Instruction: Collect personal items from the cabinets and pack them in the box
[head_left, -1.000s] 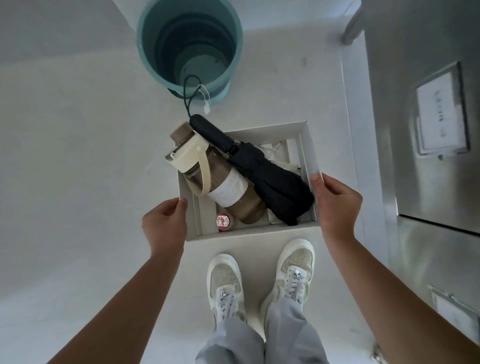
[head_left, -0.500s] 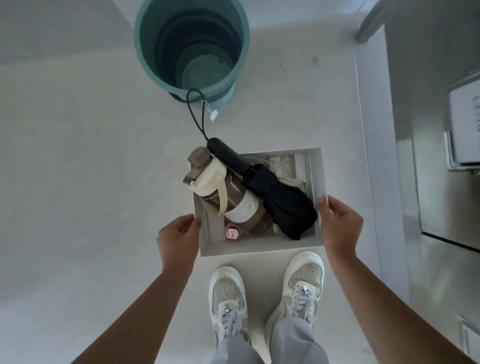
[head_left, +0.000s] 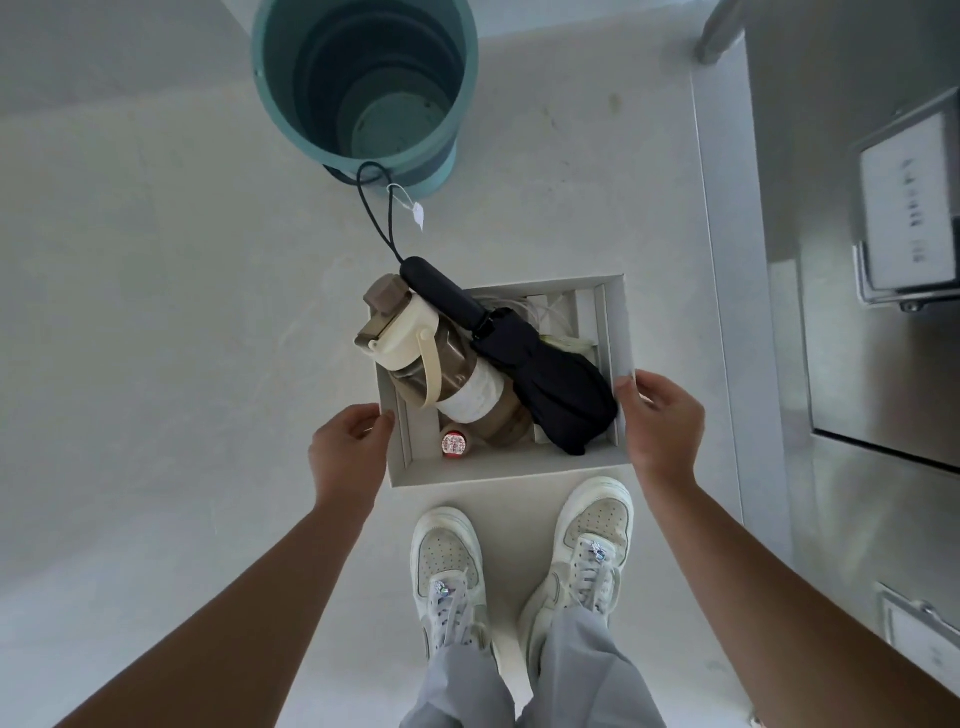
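Observation:
A white open box (head_left: 509, 470) sits low over the pale floor, just ahead of my shoes. Inside it a brown water bottle (head_left: 452, 374) with a cream lid and strap lies slantwise, its top poking over the left rim. A folded black umbrella (head_left: 550, 384) lies beside the bottle, its handle and cord hanging past the far corner. A small red-capped item (head_left: 456, 444) rests near the front wall. My left hand (head_left: 348, 452) grips the box's left wall. My right hand (head_left: 662, 421) grips the right wall, fingers over the rim.
A teal bucket (head_left: 363, 88) stands on the floor beyond the box, touching the umbrella cord. Metal cabinets (head_left: 857, 364) with a label holder (head_left: 909, 208) line the right side. My white shoes (head_left: 449, 566) are directly below the box. Pale floor spreads to the left.
The box, with both hands on its sides, has sunk lower toward the floor and looks smaller. The bucket and cabinets have shifted in view as my head moved.

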